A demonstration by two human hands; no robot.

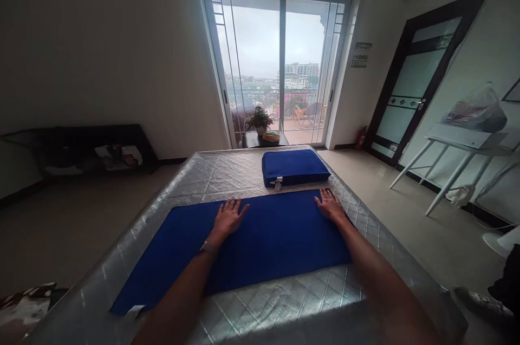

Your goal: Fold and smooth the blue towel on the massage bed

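Note:
A long blue cloth [260, 242] lies spread flat across a silver quilted mattress [227, 171]. My left hand [228, 216] rests flat on the cloth's far edge near the middle, fingers spread. My right hand [330, 206] lies flat on the cloth's far right corner, fingers stretched out. Neither hand holds anything. Just beyond the cloth sits a folded blue bundle [293, 166] with a white tag at its front edge.
Past the mattress stands a small dark table with a potted plant [259, 118] before glass balcony doors [280, 63]. A white table [459, 150] holding a plastic bag stands right. A dark low bench [81, 153] lines the left wall. Someone's shoe [479, 301] shows at lower right.

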